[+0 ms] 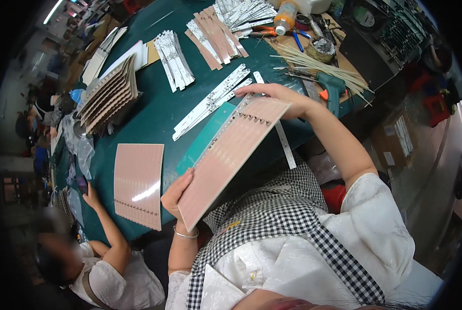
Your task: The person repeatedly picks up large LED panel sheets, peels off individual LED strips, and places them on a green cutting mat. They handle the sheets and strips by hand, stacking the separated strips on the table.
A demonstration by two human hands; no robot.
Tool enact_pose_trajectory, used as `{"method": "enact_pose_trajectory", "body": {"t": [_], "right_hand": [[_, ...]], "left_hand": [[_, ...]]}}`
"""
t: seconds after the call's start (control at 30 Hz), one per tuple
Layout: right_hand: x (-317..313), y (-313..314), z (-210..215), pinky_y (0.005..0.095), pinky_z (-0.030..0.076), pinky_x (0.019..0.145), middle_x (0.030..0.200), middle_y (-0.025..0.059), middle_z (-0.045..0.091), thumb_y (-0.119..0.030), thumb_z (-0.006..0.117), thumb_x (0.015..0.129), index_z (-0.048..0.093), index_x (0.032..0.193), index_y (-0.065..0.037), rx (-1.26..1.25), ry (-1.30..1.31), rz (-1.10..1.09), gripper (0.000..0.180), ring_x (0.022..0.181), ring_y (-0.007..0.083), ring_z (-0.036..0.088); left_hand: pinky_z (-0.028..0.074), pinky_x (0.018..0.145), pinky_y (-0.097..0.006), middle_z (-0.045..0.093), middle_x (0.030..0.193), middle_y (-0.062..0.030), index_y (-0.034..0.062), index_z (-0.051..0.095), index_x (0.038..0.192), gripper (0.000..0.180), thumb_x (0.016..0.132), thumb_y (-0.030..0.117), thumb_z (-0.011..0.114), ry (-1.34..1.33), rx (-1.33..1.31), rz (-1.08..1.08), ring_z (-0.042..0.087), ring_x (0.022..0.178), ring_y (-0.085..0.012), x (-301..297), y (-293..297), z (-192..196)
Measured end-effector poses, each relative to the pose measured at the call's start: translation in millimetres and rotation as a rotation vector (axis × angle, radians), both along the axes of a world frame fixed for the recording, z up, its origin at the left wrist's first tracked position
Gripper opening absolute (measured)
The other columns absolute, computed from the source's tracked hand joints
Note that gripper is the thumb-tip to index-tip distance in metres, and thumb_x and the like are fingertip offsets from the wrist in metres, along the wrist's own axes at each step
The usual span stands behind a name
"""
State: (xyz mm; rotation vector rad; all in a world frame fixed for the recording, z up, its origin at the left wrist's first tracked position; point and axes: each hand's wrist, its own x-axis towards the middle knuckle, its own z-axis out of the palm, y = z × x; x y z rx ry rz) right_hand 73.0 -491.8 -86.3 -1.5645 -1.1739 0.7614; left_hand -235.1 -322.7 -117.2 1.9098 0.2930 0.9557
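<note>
A flat pinkish panel (231, 155) with fine stripes and a row of small dark bumps near its far end is held tilted above the table edge. My left hand (178, 191) grips its near left corner, thumb on top. At the far end, my right hand (277, 98) holds the panel with fingers over the edge, partly hidden behind it. Beneath it lies a green sheet (202, 139), partly covered. A similar pinkish panel (138, 181) lies flat on the table to the left. A narrow white strip (284, 144) sticks out beyond the panel on the right.
White printed strips (210, 103) lie on the green table (138, 126), with more bundles behind. A stack of wavy-edged panels (109, 98) stands at the left. A glue gun (331, 90), thin sticks (319, 64) and a bottle (285, 18) are at the right. A co-worker (114, 258) sits left holding a phone.
</note>
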Motion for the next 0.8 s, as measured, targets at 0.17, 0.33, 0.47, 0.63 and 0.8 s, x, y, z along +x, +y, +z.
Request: {"method": "enact_pose_trajectory", "body": {"t": [0.17, 0.33, 0.47, 0.63, 0.8], "right_hand": [[0.5, 7.0, 0.3, 0.0304, 0.046, 0.092, 0.105, 0.0056, 0.066, 0.000, 0.071, 0.076, 0.064, 0.113, -0.004, 0.013, 0.241, -0.040, 0.038, 0.100, 0.0139, 0.059], [13.5, 25.1, 14.8, 0.0282, 0.046, 0.091, 0.108, 0.0083, 0.064, -0.003, 0.070, 0.079, 0.059, 0.110, 0.003, -0.218, 0.138, 0.007, 0.033, 0.098, 0.0126, 0.059], [23.3, 26.1, 15.6, 0.0286, 0.048, 0.080, 0.100, 0.0067, 0.065, -0.005, 0.070, 0.078, 0.059, 0.109, 0.005, -0.155, 0.087, 0.180, 0.035, 0.090, 0.0136, 0.059], [16.9, 33.3, 16.5, 0.0301, 0.049, 0.069, 0.081, 0.0081, 0.068, -0.010, 0.077, 0.069, 0.067, 0.098, -0.002, -0.202, -0.381, 0.156, 0.032, 0.075, 0.0176, 0.063], [11.8, 27.6, 17.7, 0.0288, 0.049, 0.066, 0.075, 0.0085, 0.066, -0.006, 0.077, 0.067, 0.067, 0.094, -0.002, -0.154, -0.311, 0.125, 0.028, 0.069, 0.0156, 0.061]], "left_hand": [[0.052, 0.077, -0.031, 0.069, 0.092, -0.0151, -0.0058, 0.068, 0.095, 0.018, 0.077, -0.002, 0.069, 0.124, -0.285, 0.146, 0.066, 0.083, -0.0210, -0.7, 2.8, -6.3], [0.050, 0.088, -0.038, 0.055, 0.122, -0.0141, 0.0006, 0.043, 0.127, 0.047, 0.087, 0.011, 0.065, -0.070, -0.693, 0.138, 0.060, 0.102, -0.0251, -3.8, 14.7, -5.3], [0.053, 0.088, -0.041, 0.056, 0.121, -0.0138, 0.0021, 0.039, 0.131, 0.049, 0.091, 0.019, 0.060, -0.226, -0.880, 0.151, 0.060, 0.106, -0.0296, -6.6, 31.5, 6.9], [0.057, 0.075, -0.033, 0.059, 0.116, -0.0155, 0.0003, 0.041, 0.129, 0.042, 0.094, 0.018, 0.056, -0.238, -0.996, 0.250, 0.064, 0.098, -0.0291, -49.3, 84.2, 2.2], [0.058, 0.071, -0.032, 0.061, 0.109, -0.0166, -0.0012, 0.041, 0.128, 0.039, 0.093, 0.012, 0.055, -0.146, -0.975, 0.515, 0.066, 0.091, -0.0274, -81.1, 94.2, -16.1]]}}
